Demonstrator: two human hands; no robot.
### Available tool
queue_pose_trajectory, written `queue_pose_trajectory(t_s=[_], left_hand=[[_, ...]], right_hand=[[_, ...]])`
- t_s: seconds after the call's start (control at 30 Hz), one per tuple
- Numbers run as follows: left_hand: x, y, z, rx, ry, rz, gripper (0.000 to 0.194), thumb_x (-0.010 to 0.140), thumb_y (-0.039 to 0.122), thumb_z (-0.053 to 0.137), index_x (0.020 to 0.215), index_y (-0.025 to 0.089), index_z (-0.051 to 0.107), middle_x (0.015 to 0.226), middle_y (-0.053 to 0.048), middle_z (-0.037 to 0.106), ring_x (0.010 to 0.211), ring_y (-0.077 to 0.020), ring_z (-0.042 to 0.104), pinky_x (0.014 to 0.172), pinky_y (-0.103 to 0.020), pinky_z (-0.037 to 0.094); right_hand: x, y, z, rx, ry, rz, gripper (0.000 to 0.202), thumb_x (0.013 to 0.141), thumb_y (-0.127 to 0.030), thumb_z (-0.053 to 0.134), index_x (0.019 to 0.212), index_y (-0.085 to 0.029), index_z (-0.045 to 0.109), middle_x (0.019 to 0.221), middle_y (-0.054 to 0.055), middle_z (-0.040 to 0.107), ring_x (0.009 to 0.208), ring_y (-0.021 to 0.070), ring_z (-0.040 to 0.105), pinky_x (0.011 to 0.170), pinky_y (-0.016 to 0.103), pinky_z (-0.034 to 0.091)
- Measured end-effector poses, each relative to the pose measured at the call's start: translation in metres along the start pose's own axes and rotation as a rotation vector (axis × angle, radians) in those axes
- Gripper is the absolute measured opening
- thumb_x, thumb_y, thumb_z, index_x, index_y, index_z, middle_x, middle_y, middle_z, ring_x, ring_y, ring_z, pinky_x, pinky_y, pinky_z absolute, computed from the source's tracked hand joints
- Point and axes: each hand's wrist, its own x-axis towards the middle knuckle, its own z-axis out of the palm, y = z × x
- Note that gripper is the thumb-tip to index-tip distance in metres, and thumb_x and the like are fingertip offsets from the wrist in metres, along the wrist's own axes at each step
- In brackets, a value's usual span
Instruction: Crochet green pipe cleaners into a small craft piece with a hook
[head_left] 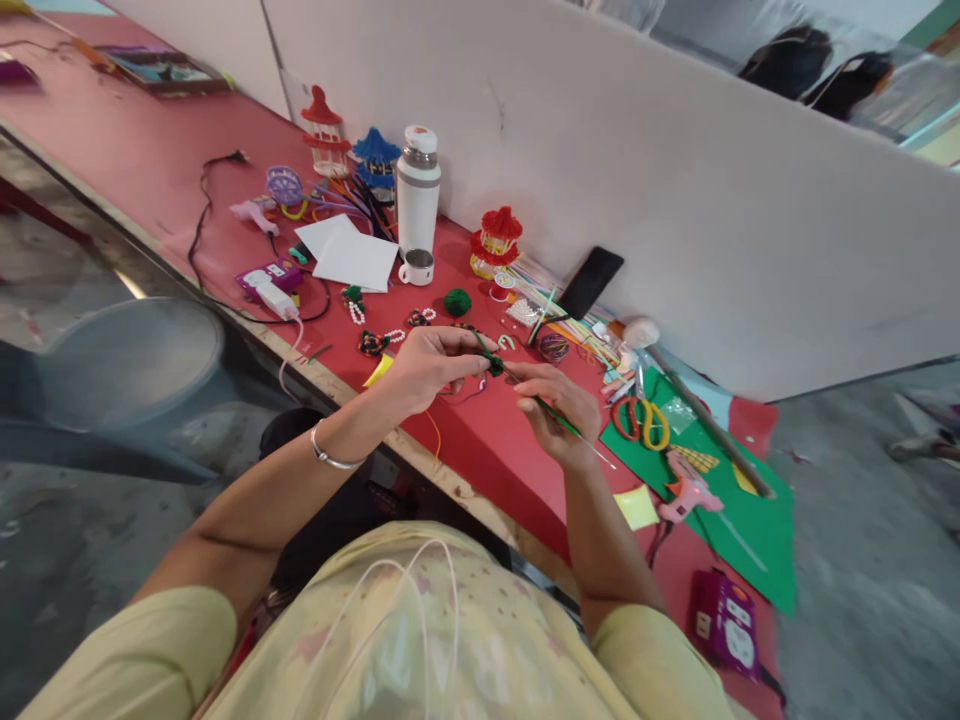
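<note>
The green pipe cleaner (551,410) is held in the air between both hands, just above the near part of the red table (150,160), with a small dark green coil (493,363) already wound at its upper end. By the look of it the piece is partly made: the coil is formed, but a long straight stretch of stem runs down past the right hand, unworked.

Going from large to small, the table runs diagonally, its near edge just below the wrists and a white partition wall (675,180) closing the far side. A green sheet (750,520) lies to the right with orange-handled scissors (643,420) and a pink glue gun (686,490) on it. A white flask (418,190) stands beyond the hands, beside white paper (352,255) and finished little pagodas, such as the red pagoda (496,240). A green ball (457,302) and beaded bits lie just past the fingers.

The left hand (431,365) has its grip closed on the coil, fingertips pinched. The right hand (555,405) is closed round the stem lower down.

Open room is the bare red strip directly under the hands; right and beyond are crowded.
</note>
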Motion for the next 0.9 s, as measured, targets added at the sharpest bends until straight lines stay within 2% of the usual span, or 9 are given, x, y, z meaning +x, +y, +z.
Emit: queue_pose_trajectory(t_s=[0.13,0.27,0.5,0.73,0.8,0.9], left_hand=[[0.000,-0.002,0.000,0.016,-0.002,-0.001,0.023,0.068,0.023,0.091,0.088,0.013,0.085,0.065,-0.004,0.073,0.044,-0.0061,0.053,0.041,-0.018,0.040],[0.001,-0.002,0.000,0.019,-0.009,0.003,0.021,0.068,0.023,0.090,0.086,0.013,0.085,0.065,-0.004,0.072,0.046,-0.0069,0.055,0.043,-0.019,0.040],[0.000,-0.002,0.003,0.025,-0.006,-0.012,0.023,0.069,0.024,0.089,0.088,0.012,0.085,0.063,-0.003,0.071,0.044,-0.0061,0.051,0.041,-0.019,0.035],[-0.002,-0.003,0.010,0.112,0.043,0.098,0.035,0.067,0.016,0.086,0.102,0.012,0.086,0.060,0.002,0.066,0.043,-0.0040,0.042,0.041,-0.019,0.031],[-0.002,-0.003,0.012,0.099,0.058,0.118,0.038,0.067,0.015,0.086,0.105,0.012,0.086,0.064,0.002,0.068,0.045,-0.0035,0.043,0.042,-0.019,0.031],[-0.003,-0.004,0.013,0.009,0.052,0.070,0.054,0.066,0.016,0.087,0.121,0.013,0.082,0.068,0.001,0.069,0.046,-0.0046,0.047,0.041,-0.019,0.030]], right_hand=[[0.000,0.002,0.001,-0.033,0.016,-0.013,0.017,0.097,-0.023,0.072,0.112,-0.030,0.077,0.120,0.007,0.084,0.107,0.0246,0.081,0.095,0.045,0.068],[0.001,0.001,0.003,-0.040,0.034,0.008,0.016,0.098,-0.021,0.070,0.110,-0.030,0.076,0.120,0.006,0.084,0.108,0.0238,0.081,0.095,0.043,0.068],[0.004,-0.003,0.008,-0.089,0.088,0.022,0.014,0.098,-0.018,0.070,0.105,-0.029,0.076,0.115,0.004,0.084,0.103,0.0206,0.082,0.094,0.039,0.066],[0.004,-0.003,0.019,-0.185,0.159,0.043,0.010,0.098,-0.021,0.071,0.104,-0.028,0.076,0.106,0.005,0.081,0.101,0.0200,0.079,0.093,0.040,0.065],[0.003,-0.001,0.023,-0.221,0.178,0.030,0.012,0.098,-0.022,0.072,0.107,-0.028,0.076,0.110,0.007,0.081,0.104,0.0206,0.079,0.095,0.040,0.065],[0.001,0.004,0.029,-0.258,0.215,-0.019,0.018,0.098,-0.022,0.072,0.114,-0.029,0.075,0.121,0.008,0.081,0.111,0.0221,0.079,0.097,0.042,0.065]])
